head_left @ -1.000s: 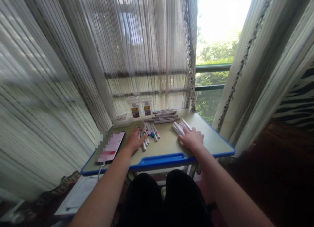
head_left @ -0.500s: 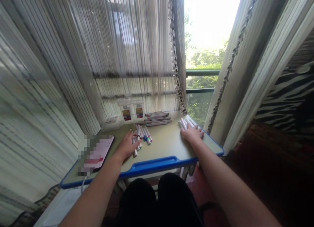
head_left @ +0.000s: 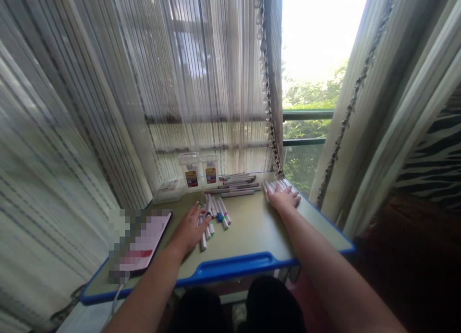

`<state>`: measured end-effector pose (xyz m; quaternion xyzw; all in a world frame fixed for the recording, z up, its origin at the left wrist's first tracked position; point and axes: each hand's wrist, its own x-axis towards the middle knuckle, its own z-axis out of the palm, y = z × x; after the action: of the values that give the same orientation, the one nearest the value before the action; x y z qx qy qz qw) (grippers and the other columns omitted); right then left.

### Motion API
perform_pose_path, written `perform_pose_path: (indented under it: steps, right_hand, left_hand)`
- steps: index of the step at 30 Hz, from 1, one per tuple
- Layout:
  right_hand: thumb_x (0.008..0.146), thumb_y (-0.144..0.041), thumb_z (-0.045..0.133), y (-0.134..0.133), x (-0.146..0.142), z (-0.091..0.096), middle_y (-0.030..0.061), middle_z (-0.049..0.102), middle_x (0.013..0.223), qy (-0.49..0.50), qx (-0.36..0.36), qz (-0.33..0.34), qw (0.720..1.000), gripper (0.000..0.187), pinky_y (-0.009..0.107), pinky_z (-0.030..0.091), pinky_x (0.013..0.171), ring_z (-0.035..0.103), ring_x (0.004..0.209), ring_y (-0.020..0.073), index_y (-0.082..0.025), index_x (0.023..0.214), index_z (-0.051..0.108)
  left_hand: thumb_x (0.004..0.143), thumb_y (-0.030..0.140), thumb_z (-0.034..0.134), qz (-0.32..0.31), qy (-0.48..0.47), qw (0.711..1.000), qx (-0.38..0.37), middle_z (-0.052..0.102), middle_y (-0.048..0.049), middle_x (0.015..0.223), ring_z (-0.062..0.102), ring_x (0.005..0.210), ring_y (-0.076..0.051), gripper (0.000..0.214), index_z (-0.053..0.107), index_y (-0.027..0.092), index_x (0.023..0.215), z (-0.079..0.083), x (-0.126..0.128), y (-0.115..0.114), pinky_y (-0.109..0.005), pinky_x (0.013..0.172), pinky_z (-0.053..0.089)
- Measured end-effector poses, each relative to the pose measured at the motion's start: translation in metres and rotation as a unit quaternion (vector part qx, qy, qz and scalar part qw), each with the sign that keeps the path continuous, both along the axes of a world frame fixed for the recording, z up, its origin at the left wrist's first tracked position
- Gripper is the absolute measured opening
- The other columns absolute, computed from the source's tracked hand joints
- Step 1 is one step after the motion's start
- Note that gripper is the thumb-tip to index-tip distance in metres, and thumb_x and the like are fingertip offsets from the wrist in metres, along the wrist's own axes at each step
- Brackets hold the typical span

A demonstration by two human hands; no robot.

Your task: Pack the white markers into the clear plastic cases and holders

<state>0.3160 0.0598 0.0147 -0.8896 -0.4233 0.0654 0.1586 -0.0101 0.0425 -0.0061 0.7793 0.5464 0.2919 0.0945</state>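
Note:
My left hand (head_left: 189,229) rests at the left edge of a loose pile of white markers (head_left: 224,218), its fingers apart and touching the nearest ones. Green, purple and blue ends show on several of these markers. Toward the desk's right side, my right hand (head_left: 284,198) lies with spread fingers on a group of white markers (head_left: 269,185) laid side by side. The palm and fingers cover part of that group. Neither hand is wrapped round a marker.
Slim grey markers (head_left: 237,193) lie in a stack at the back of the desk (head_left: 252,232). Two clear plastic cases (head_left: 191,169) with labels stand behind, beside a clear lid or tray (head_left: 167,190). A tablet (head_left: 144,246) with a cable lies at left. Curtains (head_left: 223,83) hang close behind.
The whole view has shifted, so the desk sits slightly lower and further right. My right hand stays on its markers, and my left hand remains beside the pile.

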Motion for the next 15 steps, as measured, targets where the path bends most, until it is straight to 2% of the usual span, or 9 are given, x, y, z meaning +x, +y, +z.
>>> perform_pose_path:
  steps: [7,12,15]
  right_hand:
    - [0.088,-0.062,0.026,-0.003,0.008,0.0,0.0186,0.022,0.154,0.017,0.037,0.01,0.999,0.069,0.058,0.019,0.103,0.025,0.135,0.0432,-0.023,0.143,0.041]
    - [0.087,-0.061,0.026,-0.005,0.011,-0.001,0.0138,0.029,0.152,0.011,0.04,0.004,0.999,0.068,0.054,0.025,0.103,0.028,0.135,0.0401,-0.024,0.14,0.044]
    - [0.088,-0.06,0.026,-0.008,0.012,-0.003,0.0131,0.032,0.151,0.002,0.069,-0.003,0.998,0.067,0.055,0.027,0.103,0.031,0.134,0.0395,-0.022,0.14,0.045]
  left_hand:
    - [0.085,0.051,0.039,0.008,-0.02,1.0,-0.002,0.047,-0.0166,0.139,0.041,0.133,-0.026,0.05,0.061,0.013,0.11,0.003,0.001,-0.003,-0.039,0.113,0.03]
    - [0.088,0.046,0.036,0.009,-0.03,0.999,0.013,0.056,-0.0154,0.127,0.048,0.126,-0.024,0.045,0.061,0.013,0.105,0.005,0.001,-0.005,-0.038,0.109,0.035]
    - [0.089,0.044,0.037,0.02,-0.01,1.0,0.019,0.06,-0.0148,0.119,0.053,0.119,-0.025,0.041,0.061,0.014,0.103,0.01,0.003,-0.01,-0.038,0.105,0.039]
